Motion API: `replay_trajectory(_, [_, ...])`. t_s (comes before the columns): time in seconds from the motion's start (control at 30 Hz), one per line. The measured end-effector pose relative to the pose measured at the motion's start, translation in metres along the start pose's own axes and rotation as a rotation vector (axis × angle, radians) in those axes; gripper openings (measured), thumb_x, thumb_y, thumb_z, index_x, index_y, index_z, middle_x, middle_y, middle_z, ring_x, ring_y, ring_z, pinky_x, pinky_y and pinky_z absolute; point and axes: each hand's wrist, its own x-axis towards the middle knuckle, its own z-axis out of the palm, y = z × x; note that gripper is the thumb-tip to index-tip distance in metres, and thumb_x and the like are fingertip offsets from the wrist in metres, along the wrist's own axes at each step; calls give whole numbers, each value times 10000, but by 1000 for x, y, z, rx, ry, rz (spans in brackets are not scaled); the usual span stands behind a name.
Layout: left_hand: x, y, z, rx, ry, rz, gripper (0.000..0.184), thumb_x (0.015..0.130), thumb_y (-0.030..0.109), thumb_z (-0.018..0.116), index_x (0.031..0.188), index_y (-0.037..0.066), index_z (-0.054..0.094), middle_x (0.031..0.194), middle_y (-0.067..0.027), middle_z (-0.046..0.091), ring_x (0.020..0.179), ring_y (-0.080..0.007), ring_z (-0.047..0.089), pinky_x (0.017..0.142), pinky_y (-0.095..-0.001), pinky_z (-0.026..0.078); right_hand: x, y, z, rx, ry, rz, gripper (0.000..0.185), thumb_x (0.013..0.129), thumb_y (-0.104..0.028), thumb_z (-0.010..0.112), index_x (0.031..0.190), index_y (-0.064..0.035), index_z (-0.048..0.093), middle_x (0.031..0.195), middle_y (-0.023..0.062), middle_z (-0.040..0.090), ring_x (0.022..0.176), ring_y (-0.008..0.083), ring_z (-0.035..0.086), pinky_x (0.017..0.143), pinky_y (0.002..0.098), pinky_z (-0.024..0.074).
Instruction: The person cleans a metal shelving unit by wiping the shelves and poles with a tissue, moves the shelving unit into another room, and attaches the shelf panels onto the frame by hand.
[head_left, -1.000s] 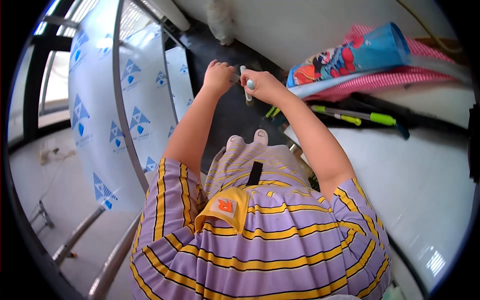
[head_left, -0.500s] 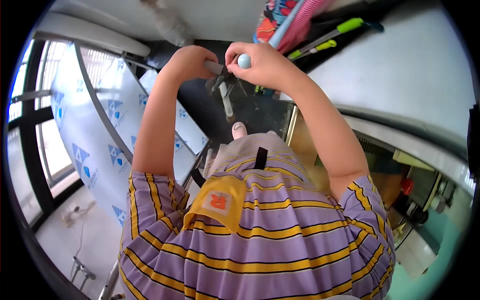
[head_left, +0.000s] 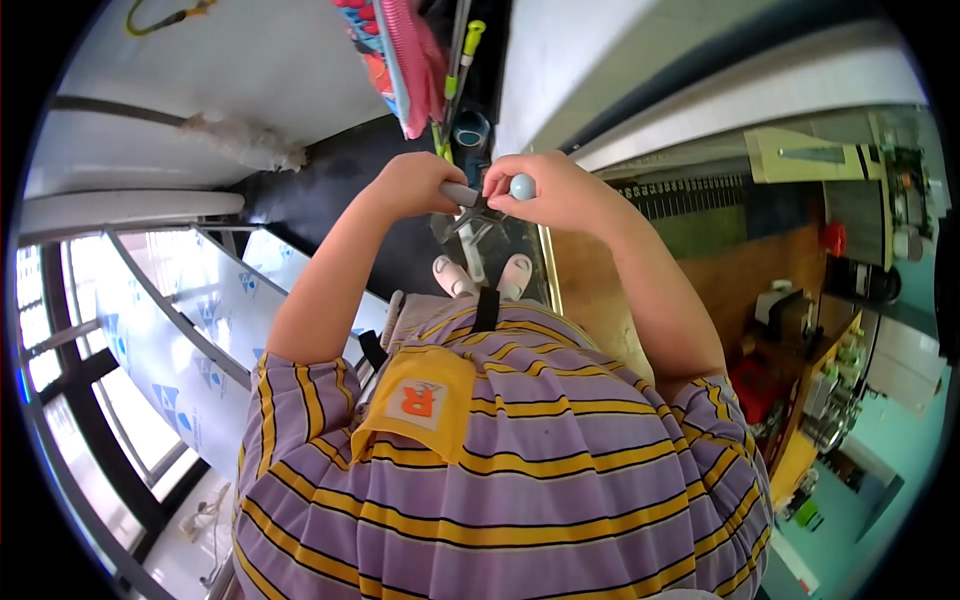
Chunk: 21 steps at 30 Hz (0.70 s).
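My left hand (head_left: 412, 186) is closed around a short grey handle (head_left: 459, 195). Closed as well, my right hand (head_left: 562, 194) has a pale blue, round-ended handle (head_left: 522, 187) showing at the top of its curled fingers. The two hands are close together in front of me, a small gap between them. Dark and silvery metal parts (head_left: 482, 214) show in that gap, but how they join the handles I cannot make out. Below them a whitish bar (head_left: 473, 258) reaches down toward my feet, blurred in part.
On the left lean large sheets in printed protective film (head_left: 150, 345), beside a black-framed window. Green-tipped poles (head_left: 468, 55) and a pink and blue cloth (head_left: 410, 65) stand ahead. A glass partition with a metal edge (head_left: 550, 268) runs along my right; a cluttered counter lies beyond.
My view has turned to the right, bringing more of the room beyond the partition into sight. Both hands keep their grips and appear slightly lower in the view. Both my shoes now show.
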Motion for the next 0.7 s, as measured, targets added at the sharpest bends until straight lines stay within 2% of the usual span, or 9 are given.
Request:
replay_trajectory(0.1, [31, 31, 24, 3, -2, 113, 383, 716, 317, 808, 1056, 153, 745, 964, -84, 712, 934, -302, 668, 794, -409, 504, -46, 14, -11, 20, 91, 45, 179, 863, -190, 718, 1001, -80, 692, 870, 98, 717, 754, 234, 652, 734, 338, 517])
replay_trajectory(0.3, [114, 73, 67, 100, -37, 272, 484, 760, 418, 798, 1180, 194, 713, 1036, -119, 711, 976, -332, 667, 833, -424, 513, -96, 76, -32, 23, 219, 131, 168, 861, -123, 710, 1015, -58, 692, 885, 88, 710, 824, 199, 657, 768, 314, 510])
replay_trajectory(0.33, [122, 89, 66, 114, -117, 212, 510, 763, 449, 798, 1207, 218, 701, 1053, -117, 713, 1003, -340, 665, 849, -424, 519, -103, 87, -35, 29, 245, 155, 166, 869, -118, 711, 1018, -49, 690, 893, 78, 713, 827, 176, 655, 771, 302, 509])
replay_trajectory(0.43, [149, 108, 86, 147, -146, 254, 512, 757, 453, 800, 1205, 226, 700, 1067, -105, 715, 1019, -339, 664, 854, -428, 521, -122, 97, -48, 75, 298, 223, 157, 887, -103, 705, 1019, -23, 676, 908, 76, 720, 830, 150, 658, 758, 283, 512])
replay_trajectory(0.53, [165, 124, 109, 110, -36, 269, 515, 756, 468, 796, 1191, 213, 691, 1059, -113, 707, 1010, -348, 660, 845, -446, 518, -144, 117, -56, 131, 379, 278, 153, 887, -95, 702, 1014, -16, 668, 888, 81, 714, 819, 141, 652, 744, 280, 508])
replay_trajectory(0.7, [184, 152, 124, 106, -87, 271, 542, 759, 529, 781, 1169, 191, 677, 1053, -109, 704, 1028, -347, 651, 840, -453, 515, -175, 145, -60, 71, 472, 180, 156, 870, -70, 690, 1012, -11, 663, 839, 78, 691, 767, 151, 630, 716, 283, 500])
